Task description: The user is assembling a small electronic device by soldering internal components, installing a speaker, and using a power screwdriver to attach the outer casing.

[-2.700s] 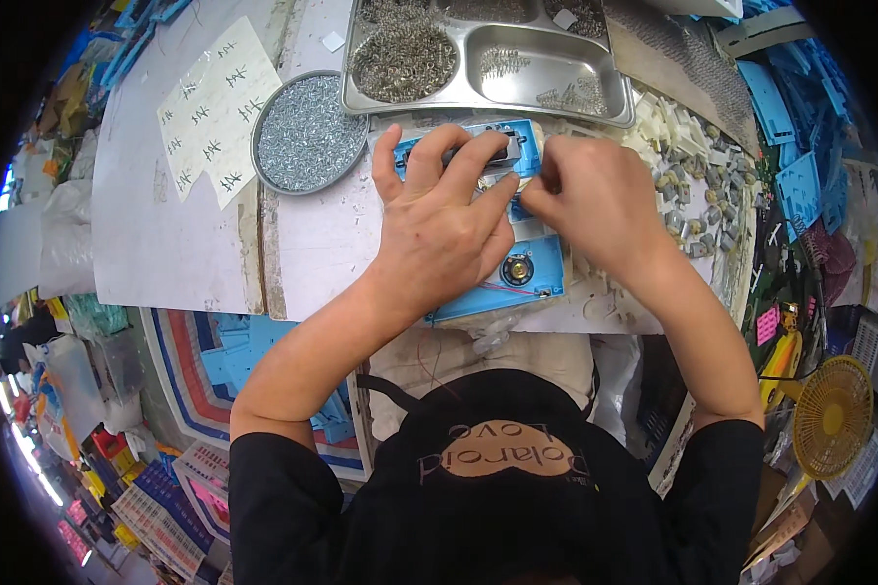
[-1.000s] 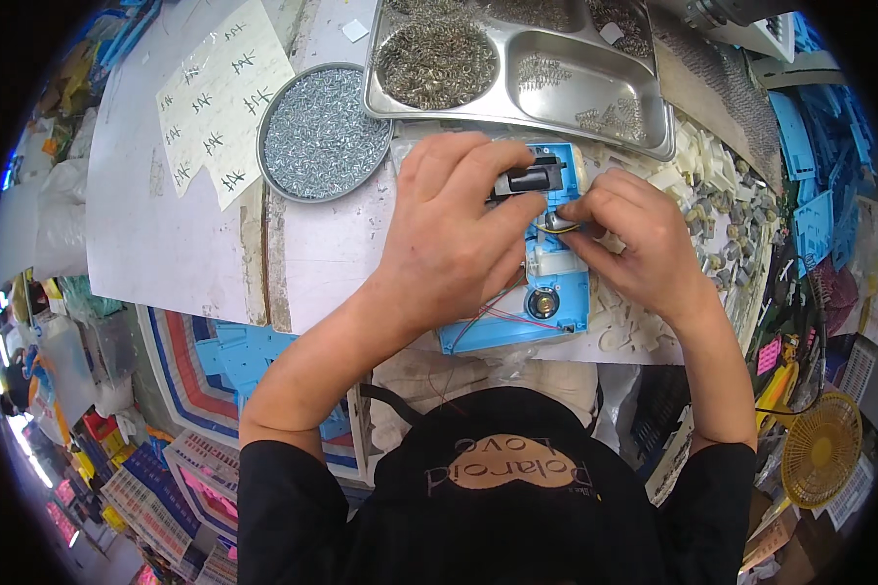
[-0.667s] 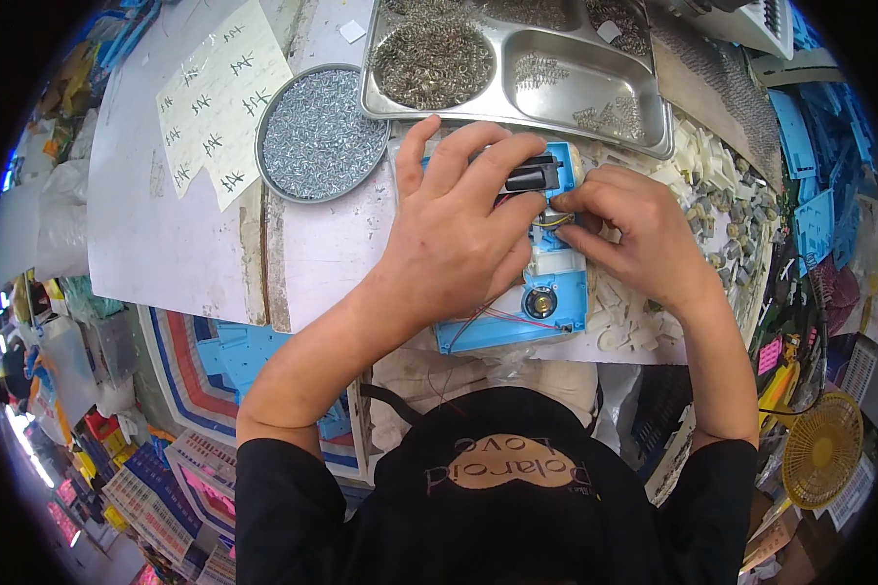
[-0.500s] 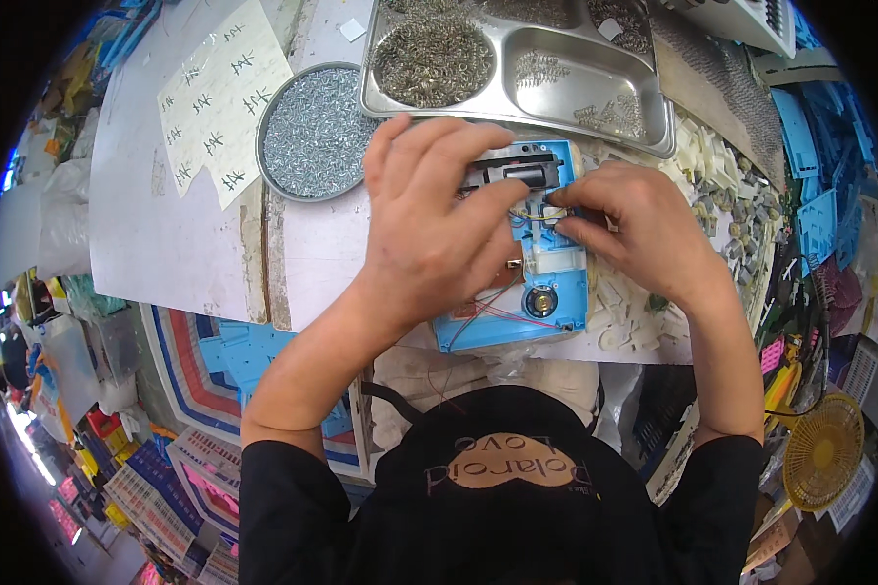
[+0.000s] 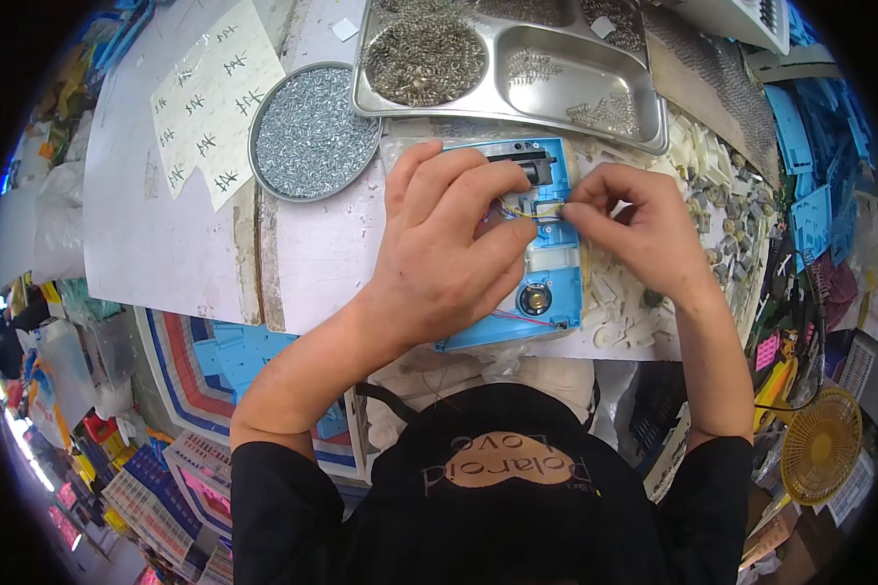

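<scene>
A blue plastic casing (image 5: pixel 568 275) lies on the table in front of me. A round speaker (image 5: pixel 535 298), a black part (image 5: pixel 538 172) and a white part (image 5: pixel 552 258) sit inside it. My left hand (image 5: pixel 444 239) reaches over the casing's left half and hides much of it; its thumb and index finger are apart, either side of thin yellow and dark wires (image 5: pixel 510 208). At the casing's right edge my right hand (image 5: pixel 639 226) has thumb and index fingertip pinched at the end of these wires. Red wires (image 5: pixel 522 318) run beside the speaker.
A round tray of small metal pins or screws (image 5: pixel 314 132) stands left of the casing. Behind is a steel compartment tray (image 5: pixel 578 119) with springs. White plastic pieces (image 5: pixel 626 310) and small grey parts (image 5: pixel 741 229) lie to the right. A marked sheet (image 5: pixel 210 107) lies far left.
My left thumb has moved down, away from the index finger, uncovering the wires. My right fingertips have shifted slightly towards the casing's right edge. The view has shifted slightly.
</scene>
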Motion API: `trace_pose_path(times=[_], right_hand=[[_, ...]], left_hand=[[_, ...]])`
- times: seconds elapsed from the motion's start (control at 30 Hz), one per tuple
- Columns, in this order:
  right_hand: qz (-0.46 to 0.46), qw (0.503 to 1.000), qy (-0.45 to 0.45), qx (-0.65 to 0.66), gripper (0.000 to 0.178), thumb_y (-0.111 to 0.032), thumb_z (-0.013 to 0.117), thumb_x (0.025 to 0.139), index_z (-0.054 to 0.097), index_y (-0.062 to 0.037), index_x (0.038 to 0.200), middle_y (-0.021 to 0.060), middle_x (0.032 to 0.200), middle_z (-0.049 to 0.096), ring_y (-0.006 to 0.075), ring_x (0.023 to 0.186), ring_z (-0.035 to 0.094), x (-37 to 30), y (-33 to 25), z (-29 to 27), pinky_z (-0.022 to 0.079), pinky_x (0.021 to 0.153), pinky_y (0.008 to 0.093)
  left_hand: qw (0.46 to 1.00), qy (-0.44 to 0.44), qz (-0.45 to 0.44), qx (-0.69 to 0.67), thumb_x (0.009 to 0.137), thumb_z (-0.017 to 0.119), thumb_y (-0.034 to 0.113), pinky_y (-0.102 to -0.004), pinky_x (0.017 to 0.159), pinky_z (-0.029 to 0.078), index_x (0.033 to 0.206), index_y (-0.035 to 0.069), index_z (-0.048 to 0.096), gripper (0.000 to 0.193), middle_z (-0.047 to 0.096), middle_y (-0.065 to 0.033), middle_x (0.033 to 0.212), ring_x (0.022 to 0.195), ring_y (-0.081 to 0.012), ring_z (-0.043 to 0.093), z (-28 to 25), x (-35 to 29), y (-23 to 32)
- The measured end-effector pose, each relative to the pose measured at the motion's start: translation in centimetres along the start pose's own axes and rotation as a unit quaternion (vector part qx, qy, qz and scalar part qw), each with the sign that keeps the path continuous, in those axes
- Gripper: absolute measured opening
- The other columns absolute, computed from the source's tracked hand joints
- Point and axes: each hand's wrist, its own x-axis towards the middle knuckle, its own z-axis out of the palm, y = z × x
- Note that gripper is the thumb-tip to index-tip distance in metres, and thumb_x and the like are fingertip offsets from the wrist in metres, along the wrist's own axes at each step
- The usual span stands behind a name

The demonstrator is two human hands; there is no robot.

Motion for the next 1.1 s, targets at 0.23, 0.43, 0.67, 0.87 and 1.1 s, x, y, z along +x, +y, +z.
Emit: trace_pose_path(times=[0.23,0.43,0.67,0.87,1.1], right_hand=[[-0.001,0.998,0.048,-0.038,0.017,-0.015,0.076,0.084,0.069,0.0007,0.083,0.0101,0.067,0.067,0.0165,0.062,0.065,-0.3,-0.2,1.6,0.051,0.061,0.0307],[-0.054,0.991,0.113,-0.041,0.019,-0.014,0.075,0.084,0.062,-0.0001,0.08,0.0089,0.071,0.067,0.0149,0.066,0.063,-0.7,0.5,2.5,0.05,0.062,0.032],[0.017,0.983,0.165,-0.076,0.034,-0.026,0.075,0.088,0.073,-0.0089,0.118,0.0144,0.1,0.077,0.024,0.091,0.074,-0.2,4.0,-10.4,0.058,0.079,0.0387],[0.38,0.749,0.372,-0.394,0.044,-0.035,0.071,0.082,0.075,-0.0046,0.113,0.0209,0.112,0.075,0.0416,0.109,0.071,1.0,18.2,-36.3,0.055,0.096,0.0492],[0.437,0.766,0.381,-0.279,0.062,-0.063,0.075,0.08,0.08,-0.0056,0.103,0.011,0.095,0.076,0.0239,0.085,0.072,3.8,28.0,-45.9,0.055,0.077,0.0409]], left_hand=[[0.998,-0.04,0.028,0.028,0.071,0.081,0.013,-0.0494,0.097,0.04,0.089,0.012,0.072,0.02,0.063,-0.0081,0.116,0.11,-0.0329,0.056,0.5,1.9,-1.3],[0.995,-0.044,0.089,-0.029,0.069,0.078,0.009,-0.046,0.085,0.05,0.088,0.009,0.069,0.021,0.064,-0.014,0.115,0.099,-0.0344,0.062,1.9,3.6,-2.6],[0.987,-0.124,0.098,0.004,0.068,0.078,0.002,-0.0416,0.076,0.056,0.088,0.006,0.069,0.023,0.062,-0.014,0.121,0.093,-0.0311,0.064,0.9,5.0,-2.3],[0.984,-0.103,0.146,0.013,0.071,0.072,0.012,-0.0432,0.088,0.052,0.08,0.007,0.065,0.012,0.062,-0.0129,0.131,0.105,-0.0293,0.063,1.7,6.0,-1.8],[0.962,-0.13,0.239,0.008,0.065,0.074,0.012,-0.0469,0.093,0.052,0.087,0.008,0.067,0.024,0.063,-0.0135,0.134,0.108,-0.0314,0.062,0.3,5.7,-3.7]])
